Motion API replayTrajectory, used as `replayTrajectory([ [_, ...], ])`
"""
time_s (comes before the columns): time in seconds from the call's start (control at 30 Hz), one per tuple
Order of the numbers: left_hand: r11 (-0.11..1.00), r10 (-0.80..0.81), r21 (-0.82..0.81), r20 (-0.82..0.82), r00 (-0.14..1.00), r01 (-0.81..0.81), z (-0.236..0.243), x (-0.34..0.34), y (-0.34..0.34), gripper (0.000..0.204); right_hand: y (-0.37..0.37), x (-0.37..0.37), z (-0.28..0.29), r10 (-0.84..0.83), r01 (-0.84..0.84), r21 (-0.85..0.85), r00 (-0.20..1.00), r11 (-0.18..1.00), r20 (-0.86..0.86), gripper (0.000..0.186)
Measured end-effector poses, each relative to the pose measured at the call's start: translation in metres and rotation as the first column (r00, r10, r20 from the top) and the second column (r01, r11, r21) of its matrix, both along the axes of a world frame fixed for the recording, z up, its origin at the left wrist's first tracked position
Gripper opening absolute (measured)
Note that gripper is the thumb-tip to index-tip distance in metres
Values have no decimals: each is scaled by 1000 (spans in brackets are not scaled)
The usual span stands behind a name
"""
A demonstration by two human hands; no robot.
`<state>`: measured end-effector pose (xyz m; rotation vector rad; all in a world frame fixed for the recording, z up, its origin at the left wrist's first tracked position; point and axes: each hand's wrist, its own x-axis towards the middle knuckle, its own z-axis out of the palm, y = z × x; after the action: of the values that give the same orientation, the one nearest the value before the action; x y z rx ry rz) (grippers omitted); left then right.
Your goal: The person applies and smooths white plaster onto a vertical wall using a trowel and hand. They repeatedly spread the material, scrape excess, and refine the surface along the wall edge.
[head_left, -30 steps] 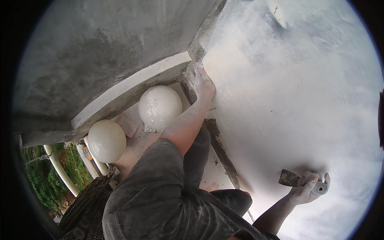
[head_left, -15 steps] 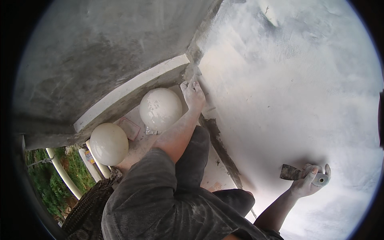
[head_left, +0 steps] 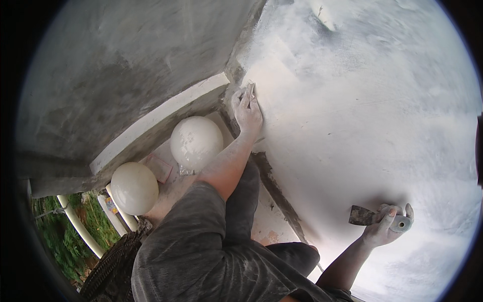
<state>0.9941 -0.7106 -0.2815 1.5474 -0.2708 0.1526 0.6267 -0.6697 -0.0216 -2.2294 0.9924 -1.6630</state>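
Scraper (head_left: 361, 215), dark-bladed and grey-handled

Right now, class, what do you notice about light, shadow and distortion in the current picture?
In the head view, brightness washes out the lower white wall; a soft shadow darkens it beside the right hand and scraper; the pale ledge looks bowed, probably by the fisheye lens; the corners go black.
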Motion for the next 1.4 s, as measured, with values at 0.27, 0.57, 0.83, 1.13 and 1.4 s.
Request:
replayTrajectory([
  [0.27, 999, 33, 17, 75, 997, -34, -16, 10, -12, 35, -3, 5, -4, 56, -48, -96, 995, 994, 84, 50],
  [0.57, 999, 43, 10, 250, 967, -47, -26, 11, -8, 36, -1, 4, -2, 3, -2, -78, 1000, 997, 8, 58],
  [0.83, 1000, -5, 25, 173, 985, 1, -30, 10, -4, 37, 0, 3, 1, -15, 15, -53, 1000, 998, 1, 58],
  [1.13, 1000, -3, 21, 292, 956, -3, -29, 16, -1, 41, -5, -2, -3, -124, 125, -8, 992, 992, 27, 68],
  [1.4, 999, -34, -2, 272, 962, 36, -30, 20, 2, 38, 0, -5, 0, -150, 147, -51, 987, 988, -57, 67],
])
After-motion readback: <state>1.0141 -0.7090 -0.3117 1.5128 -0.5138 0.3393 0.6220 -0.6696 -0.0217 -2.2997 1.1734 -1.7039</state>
